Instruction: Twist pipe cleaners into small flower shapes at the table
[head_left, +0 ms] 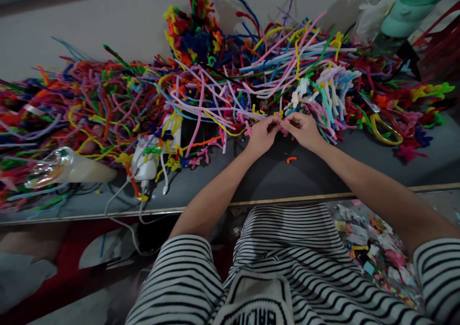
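Note:
My left hand (263, 133) and my right hand (302, 129) meet fingertip to fingertip at the table's middle. Between them they pinch a small pink pipe cleaner piece (283, 129), mostly hidden by the fingers. Just beyond lie the ends of many loose pipe cleaners (215, 111) in pink, lilac and yellow. A bunch of white and pastel twisted pipe cleaners (328, 92) rests past my right hand. Nearer to me, a short curved orange snippet (292, 160) lies on the grey tabletop (266, 181).
Yellow-handled scissors (386, 131) lie at the right. A white charger (143, 164) with its cable and a clear plastic wrap roll (89, 167) are on the left. Behind rises a multicoloured pipe cleaner bundle (194, 28). Scraps (381, 248) cover the floor at lower right.

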The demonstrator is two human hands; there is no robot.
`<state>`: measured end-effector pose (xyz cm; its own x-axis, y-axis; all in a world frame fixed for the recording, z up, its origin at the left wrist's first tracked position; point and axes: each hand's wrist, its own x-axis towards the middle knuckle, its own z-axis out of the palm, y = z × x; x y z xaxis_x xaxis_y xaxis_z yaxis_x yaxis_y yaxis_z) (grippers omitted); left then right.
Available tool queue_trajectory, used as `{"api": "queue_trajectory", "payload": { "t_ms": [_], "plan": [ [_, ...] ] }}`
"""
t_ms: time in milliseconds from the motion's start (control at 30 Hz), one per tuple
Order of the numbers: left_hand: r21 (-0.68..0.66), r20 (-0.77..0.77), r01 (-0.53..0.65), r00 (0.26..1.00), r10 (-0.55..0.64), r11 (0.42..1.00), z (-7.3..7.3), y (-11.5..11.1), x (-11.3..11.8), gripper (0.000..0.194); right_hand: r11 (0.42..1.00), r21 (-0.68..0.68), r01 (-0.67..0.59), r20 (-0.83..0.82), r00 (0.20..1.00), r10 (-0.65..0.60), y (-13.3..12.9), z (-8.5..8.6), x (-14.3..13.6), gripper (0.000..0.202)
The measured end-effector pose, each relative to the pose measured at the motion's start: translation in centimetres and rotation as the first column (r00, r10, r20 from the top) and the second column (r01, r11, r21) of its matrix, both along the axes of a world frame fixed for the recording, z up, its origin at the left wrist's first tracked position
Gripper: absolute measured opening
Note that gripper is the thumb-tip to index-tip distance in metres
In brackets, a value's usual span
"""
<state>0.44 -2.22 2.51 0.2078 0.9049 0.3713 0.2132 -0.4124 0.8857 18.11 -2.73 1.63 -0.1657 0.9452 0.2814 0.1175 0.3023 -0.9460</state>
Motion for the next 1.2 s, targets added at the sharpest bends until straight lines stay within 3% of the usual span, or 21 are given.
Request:
{"api": "queue_trajectory", "payload": {
  "t_ms": [167,367,633,833,1000,1200],
  "plan": [
    [-0.079,0.109,-0.076,0.990,0.085,0.994,-0.7,0.6,0.3,0.006,0.998,-0.062,-0.019,-0.080,0.997,0.014,0.2,0.0,-0.5,0.056],
    [-0.104,0.192,-0.124,0.971,0.142,0.987,-1.8,0.8,0.7,0.005,0.999,-0.047,0.028,-0.029,0.999,-0.029,0.0,0.1,-0.7,0.055],
    [-0.182,0.251,-0.045,0.964,0.090,0.982,-1.8,1.3,0.4,0.016,0.988,-0.147,0.037,-0.167,0.984,-0.061,0.3,0.0,-0.6,0.061],
    [-0.072,0.157,-0.077,0.984,0.088,0.994,-1.9,1.0,0.1,0.017,0.984,-0.181,0.000,-0.161,0.987,-0.030,0.1,-0.1,-0.7,0.058],
    [0.049,0.061,-0.155,0.986,0.152,0.987,-0.7,0.1,-0.1,0.023,0.988,-0.155,-0.007,-0.122,0.992,-0.013,-0.1,-0.1,-1.0,0.057],
    [0.198,-0.086,-0.131,0.985,0.150,0.971,-0.1,-0.4,0.0,0.016,0.992,-0.120,0.025,-0.081,0.996,-0.035,0.0,-0.9,-0.8,0.056]
  ]
}}
